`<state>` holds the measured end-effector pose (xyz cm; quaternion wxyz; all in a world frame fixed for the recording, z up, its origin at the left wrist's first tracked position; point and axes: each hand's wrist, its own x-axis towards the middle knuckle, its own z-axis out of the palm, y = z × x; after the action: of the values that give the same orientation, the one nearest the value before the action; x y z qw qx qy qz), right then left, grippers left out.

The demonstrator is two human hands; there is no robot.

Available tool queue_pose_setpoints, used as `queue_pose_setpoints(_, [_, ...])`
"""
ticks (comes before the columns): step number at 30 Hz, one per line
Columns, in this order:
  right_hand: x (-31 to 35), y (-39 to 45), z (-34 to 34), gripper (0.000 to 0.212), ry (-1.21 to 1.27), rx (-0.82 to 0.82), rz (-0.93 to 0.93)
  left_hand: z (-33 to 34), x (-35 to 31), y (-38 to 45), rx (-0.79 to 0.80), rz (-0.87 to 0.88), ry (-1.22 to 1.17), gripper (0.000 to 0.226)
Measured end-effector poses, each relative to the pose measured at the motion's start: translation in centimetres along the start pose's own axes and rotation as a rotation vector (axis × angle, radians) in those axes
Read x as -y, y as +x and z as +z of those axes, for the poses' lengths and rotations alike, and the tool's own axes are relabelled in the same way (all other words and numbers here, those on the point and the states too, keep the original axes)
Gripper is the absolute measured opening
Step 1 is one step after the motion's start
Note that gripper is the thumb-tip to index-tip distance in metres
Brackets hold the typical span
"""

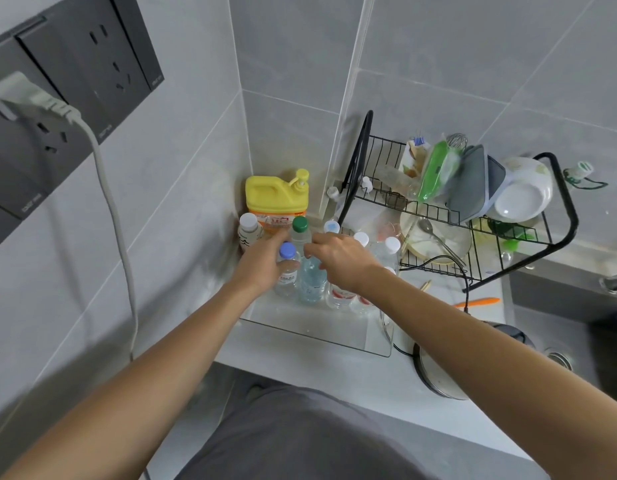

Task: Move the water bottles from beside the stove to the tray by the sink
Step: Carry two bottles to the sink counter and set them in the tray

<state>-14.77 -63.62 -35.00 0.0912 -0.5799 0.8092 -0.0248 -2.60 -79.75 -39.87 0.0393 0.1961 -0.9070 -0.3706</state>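
Presently, the one head view shows the following:

- Head view, tray (334, 336): a clear, shallow tray sits on the counter at the corner of the tiled wall, with the dish rack (473, 216) at its 2 o'clock and the sink (556, 327) at its 3 o'clock.
- Head view, water bottles: several stand upright at the far end of the tray, among them a blue-capped bottle (287, 268), a green-capped bottle (300, 232) and a blue-tinted bottle (312, 280). A yellow detergent jug (276, 199) stands at their 12 o'clock, just behind.
- Head view, left hand (262, 265): fingers are curled around the blue-capped bottle at shoulder height, holding it.
- Head view, right hand (341, 261): it hovers over the blue-tinted bottle, fingers bent narrow; whether it grips is not discernible.
- Handling (judgement): the bottles appear to be thin clear plastic, smooth and possibly slippery. A full bottle would be moderately heavy; the wall would flex under a hard squeeze.
- Hold point (judgement): grasp the upper body just below the cap, where the wall is stiffest, and keep the bottle upright (neighbours stand close and may topple).
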Motion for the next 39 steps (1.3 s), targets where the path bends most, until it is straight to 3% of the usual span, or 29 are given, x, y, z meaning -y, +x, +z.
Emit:
queue_pose_setpoints(7, [-0.4, -0.2, 0.7, 0.036, 0.071, -0.023, 0.059, -0.1, 0.6, 0.4, 0.082, 0.031, 0.129, 0.033])
queue_pose_setpoints(17, [-0.5, -0.5, 1.2, 0.037, 0.059, -0.040, 0.037, 0.3, 0.6, 0.6, 0.091, 0.057, 0.050, 0.029])
queue_pose_setpoints(30, [-1.0, -1.2, 1.8, 0.043, 0.192, -0.058, 0.210, -0.2, 0.7, 0.3, 0.113, 0.063, 0.155, 0.040])
queue_pose_setpoints(39, [-0.2, -1.6, 2.0, 0.044, 0.236, -0.080, 0.298, -0.5, 0.0, -0.3, 0.124, 0.069, 0.214, 0.033])
